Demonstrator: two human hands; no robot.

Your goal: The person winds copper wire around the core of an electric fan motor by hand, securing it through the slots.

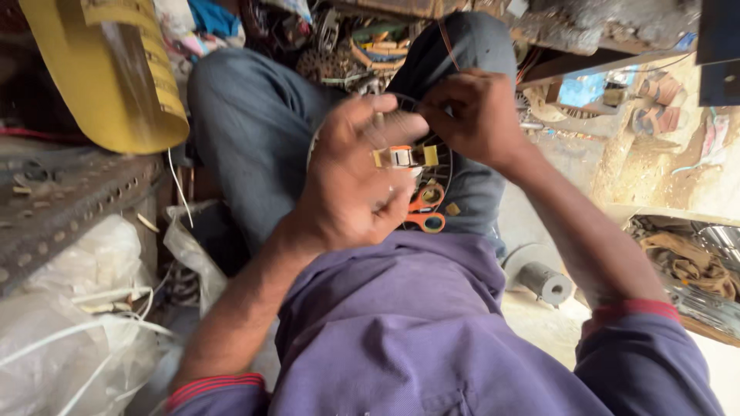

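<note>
Both hands meet over the person's lap. The left hand (351, 181) is raised with its fingers spread and half curled, the thumb and forefinger pressed to a small reel (406, 156) with yellow ends and an orange and white middle; it seems held up at that height so the other hand can work close against it. The right hand (469, 115) is bunched, fingertips pinched together at the rim of a round wire frame (438, 181) that lies on the person's thigh; whether it grips a wire or thread there cannot be told. The frame rests across the grey trousers (254, 131), which serve as the working surface, so the knee steadies it.

Orange-handled scissors (425, 209) lie on the frame just below the left hand, within easy reach of it. The purple shirt (408, 323) fills the lower view.

To the left, a large yellow container (116, 69) leans tilted above a perforated metal shelf (62, 204); a pale rectangular label runs along its side. Below the shelf sit clear plastic bags (69, 308) with white cords across them. On the right, a grey metal cylinder (539, 277) lies on the floor near the hip, and brown coils (690, 262) fill a tray further right.
</note>
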